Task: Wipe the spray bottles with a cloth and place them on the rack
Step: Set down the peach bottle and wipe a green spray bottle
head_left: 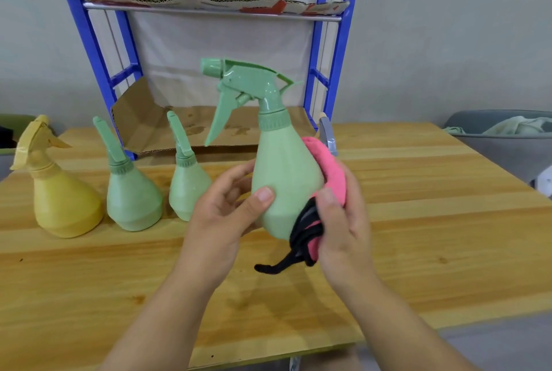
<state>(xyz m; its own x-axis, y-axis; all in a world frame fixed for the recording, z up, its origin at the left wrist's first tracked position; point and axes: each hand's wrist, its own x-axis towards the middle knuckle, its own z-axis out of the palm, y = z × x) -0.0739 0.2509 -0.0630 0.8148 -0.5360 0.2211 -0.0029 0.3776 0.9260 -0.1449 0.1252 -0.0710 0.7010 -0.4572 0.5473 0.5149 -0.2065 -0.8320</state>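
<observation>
In the head view, a green spray bottle (283,185) was held upright above the wooden tabletop (418,221), its nozzle pointing left and its trigger hanging down on that side. The left hand (221,215) had its grip closed round the left side of the bottle's body, with the thumb (263,194) laid across the front and the fingers curled behind. On the bottle's right side, the right hand (343,227) had its grip wrapped around a pink cloth (331,167) and pressed it against the body. The cloth's black edging (301,239) was bunched under the thumb, with a black tail dangling below the bottle's base. To the left of the held bottle, three others stood on the tabletop in a row. The second green bottle (186,188) was nearest and partly hidden by the left hand, the third green bottle (131,200) stood beyond it, and the yellow bottle (62,206) was farthest out. Behind the held bottle stood the blue rack (89,39). Brown cardboard (167,128) lined its lower shelf and a torn cardboard sheet (209,0) lay on the upper one, neither carrying any bottle. Far to the right of the held bottle, past the tabletop's edge, sat a grey bin (501,143) with pale fabric inside.
</observation>
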